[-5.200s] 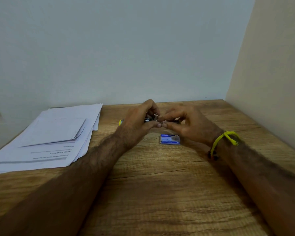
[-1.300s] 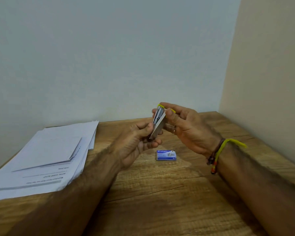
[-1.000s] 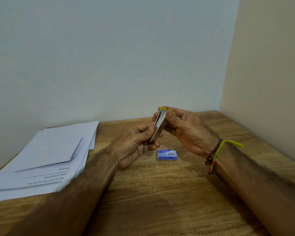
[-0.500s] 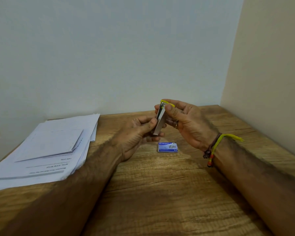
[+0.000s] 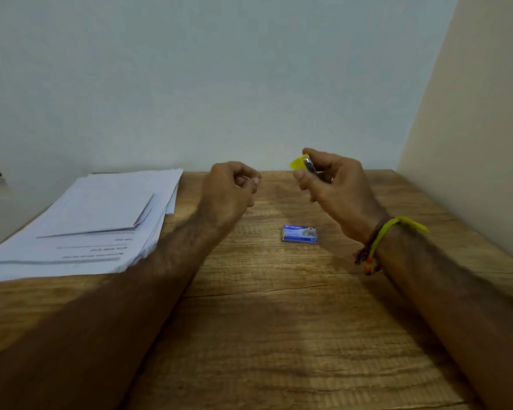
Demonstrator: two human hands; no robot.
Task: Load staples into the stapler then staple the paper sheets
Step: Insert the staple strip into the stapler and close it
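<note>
The stapler (image 5: 304,164) is raised above the table (image 5: 279,321) in the right hand (image 5: 332,190), whose fingers curl round it so only its yellow end and a bit of metal show, pointing up and toward the left hand (image 5: 228,190). That hand hovers apart, fingers loosely curled on nothing that I can see. The paper sheets (image 5: 95,220) lie left of the left hand, the nearer one, so the stapler probably must travel leftward; the staple box (image 5: 299,233) sits below, between the hands.
</note>
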